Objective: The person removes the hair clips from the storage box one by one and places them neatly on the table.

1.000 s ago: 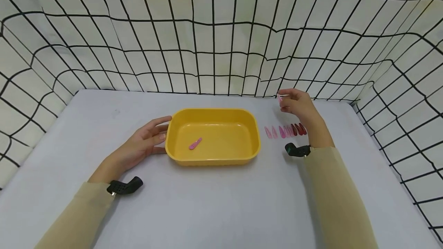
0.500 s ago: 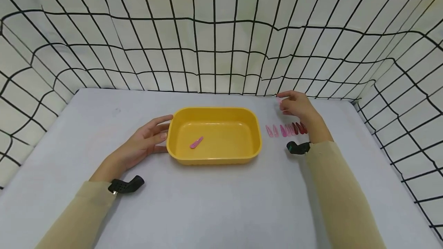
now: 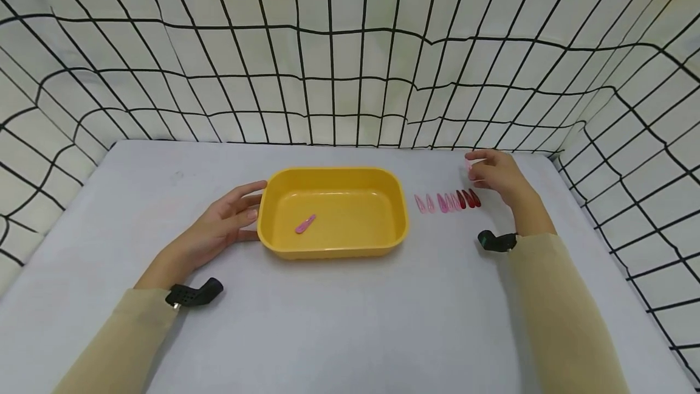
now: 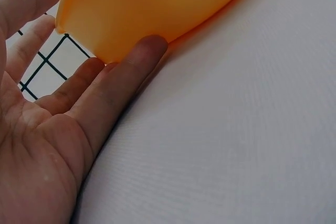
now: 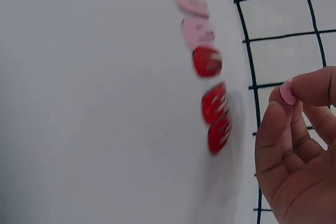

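Note:
A yellow plastic basin stands mid-table in the head view, with one pink hair clip lying in its left part. My left hand rests against the basin's left end, fingers fairly straight; in the left wrist view the thumb lies along the basin's outer wall. Beyond the right end of a row of clips, my right hand is raised, pinching a light pink hair clip between thumb and forefinger. Fingers hide part of that clip. The row runs from pink clips to red clips.
Black wire mesh closes off the back and both sides, with white sheeting behind it. White cloth covers the tabletop. Each wrist carries a black camera mount.
My right hand has moved right with the pinched clip, so the red clips show fully. My left hand stays at the basin. The head view has shifted slightly.

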Motion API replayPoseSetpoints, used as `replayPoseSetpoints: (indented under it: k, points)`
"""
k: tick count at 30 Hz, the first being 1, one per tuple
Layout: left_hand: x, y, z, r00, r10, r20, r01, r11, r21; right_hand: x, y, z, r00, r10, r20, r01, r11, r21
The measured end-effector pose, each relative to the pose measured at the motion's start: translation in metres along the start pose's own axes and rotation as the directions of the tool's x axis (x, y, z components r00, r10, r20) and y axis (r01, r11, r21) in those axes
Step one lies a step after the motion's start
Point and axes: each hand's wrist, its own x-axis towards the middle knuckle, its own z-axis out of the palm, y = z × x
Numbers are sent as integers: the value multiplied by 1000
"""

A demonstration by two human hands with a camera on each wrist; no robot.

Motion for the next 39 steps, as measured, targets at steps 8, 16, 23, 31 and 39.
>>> replayPoseSetpoints:
  k: [8, 16, 23, 31, 39]
  points:
    - [1, 2, 1, 1000, -3, 2, 3, 1000, -2, -9, 19, -14, 999, 13, 40, -6, 987, -163]
    - [1, 1, -2, 1000, 11, 9, -11, 1000, 5, -13, 26, -17, 996, 85, 35, -75, 969, -236]
    - [1, 0, 0, 1000, -1, 2, 1, 1000, 6, -18, 27, -16, 994, 100, 31, -86, 949, -303]
    - [-1, 0, 0, 1000, 0, -3, 0, 1000, -5, -24, 22, -14, 998, 62, 3, -58, 961, -270]
    - [0, 0, -1, 1000, 3, 3, -3, 1000, 1, -48, -30, 30, 986, -161, 46, 165, 977, -132]
